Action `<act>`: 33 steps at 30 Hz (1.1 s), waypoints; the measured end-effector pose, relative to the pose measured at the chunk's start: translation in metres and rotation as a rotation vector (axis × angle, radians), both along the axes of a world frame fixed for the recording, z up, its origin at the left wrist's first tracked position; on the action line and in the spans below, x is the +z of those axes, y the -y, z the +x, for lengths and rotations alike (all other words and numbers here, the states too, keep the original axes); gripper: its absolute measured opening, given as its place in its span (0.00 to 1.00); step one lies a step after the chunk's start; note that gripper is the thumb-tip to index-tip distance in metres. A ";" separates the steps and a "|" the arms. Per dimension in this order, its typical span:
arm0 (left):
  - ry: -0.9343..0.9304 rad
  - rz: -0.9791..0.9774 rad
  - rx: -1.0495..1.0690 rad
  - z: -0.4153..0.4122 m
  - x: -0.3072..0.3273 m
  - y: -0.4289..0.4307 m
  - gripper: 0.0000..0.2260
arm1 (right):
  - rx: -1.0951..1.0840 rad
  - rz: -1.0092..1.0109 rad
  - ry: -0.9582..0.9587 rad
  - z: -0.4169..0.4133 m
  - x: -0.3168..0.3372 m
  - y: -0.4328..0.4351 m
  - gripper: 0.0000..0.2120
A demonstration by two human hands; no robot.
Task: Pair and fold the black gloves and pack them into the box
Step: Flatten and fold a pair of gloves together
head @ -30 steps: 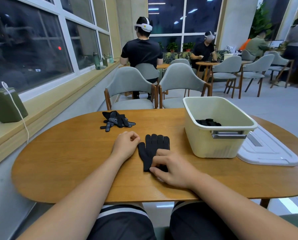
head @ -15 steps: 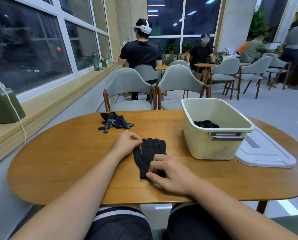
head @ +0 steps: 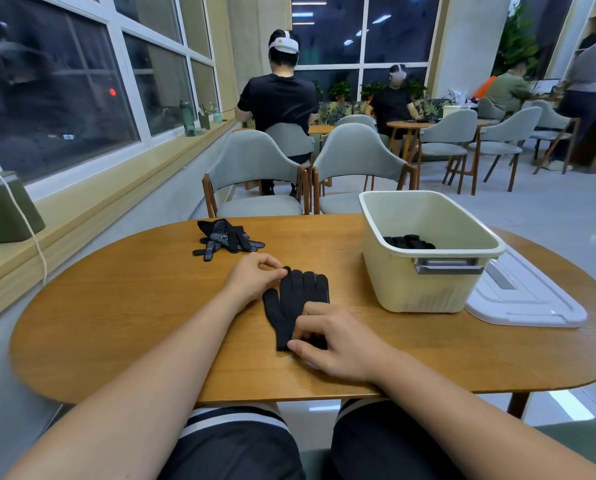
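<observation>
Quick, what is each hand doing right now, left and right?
Left hand: fingers curled, pinching the fingertip end of the black glove.
Right hand: fingers curled, pinching the same glove's cuff end.

Views: one, head camera, wide-angle, worn by the seated person.
Facing: forward and down across the desk (head: pixel 134 323).
Near field: lap at the bottom border; both forearms enter from the lower corners.
Centre, close under the lens: black glove (head: pixel 296 299), with left grip (head: pixel 251 280) and right grip (head: pixel 341 344) on either side.
Middle field: box (head: pixel 411 289), right of centre.
Far field: chairs (head: pixel 255 164), windows (head: pixel 64 98) at left, the room behind.
Edges: straight lines bow outward.
</observation>
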State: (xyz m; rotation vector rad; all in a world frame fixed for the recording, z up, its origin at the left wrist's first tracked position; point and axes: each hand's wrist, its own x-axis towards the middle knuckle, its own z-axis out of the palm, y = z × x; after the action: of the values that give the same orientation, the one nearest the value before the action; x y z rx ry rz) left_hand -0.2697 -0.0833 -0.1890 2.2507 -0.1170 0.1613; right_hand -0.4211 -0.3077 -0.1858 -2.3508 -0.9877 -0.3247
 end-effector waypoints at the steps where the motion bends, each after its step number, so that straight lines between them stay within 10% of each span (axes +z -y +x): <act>1: -0.005 -0.039 -0.001 0.001 -0.002 0.000 0.05 | -0.002 0.003 -0.001 0.000 -0.002 0.000 0.11; 33: -0.050 0.094 -0.062 0.022 0.014 0.034 0.05 | -0.005 0.013 0.044 0.001 -0.006 -0.001 0.12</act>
State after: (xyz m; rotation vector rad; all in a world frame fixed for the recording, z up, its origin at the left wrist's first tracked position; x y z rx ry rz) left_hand -0.2474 -0.1173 -0.1752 2.3402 -0.1708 0.0672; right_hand -0.4197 -0.3069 -0.1921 -2.3441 -0.9977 -0.3846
